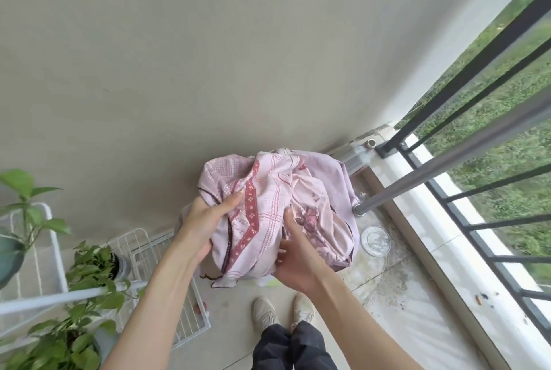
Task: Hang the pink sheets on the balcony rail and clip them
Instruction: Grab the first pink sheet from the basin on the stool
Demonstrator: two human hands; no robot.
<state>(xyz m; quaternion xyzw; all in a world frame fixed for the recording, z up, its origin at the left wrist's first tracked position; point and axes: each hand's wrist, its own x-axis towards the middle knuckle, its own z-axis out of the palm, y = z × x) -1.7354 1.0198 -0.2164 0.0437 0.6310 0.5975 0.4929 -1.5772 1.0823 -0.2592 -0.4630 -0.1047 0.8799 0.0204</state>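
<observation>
Head view: left hand point(205, 220) and right hand point(293, 253) each keep a grip on the crumpled, patterned pink sheets point(277, 205).

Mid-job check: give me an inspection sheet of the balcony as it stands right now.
Surface: concrete floor, stained near the drain cover.
Job's things: pink sheets bunched in a bundle, not yet on the rail; no clips seen.
Clutter: white wire rack, potted plants on the left.
Hands: left hand and right hand both grip the bundle.
Cables: nothing seen.
Surroundings: plain wall, black railing bars, grass beyond.
</observation>
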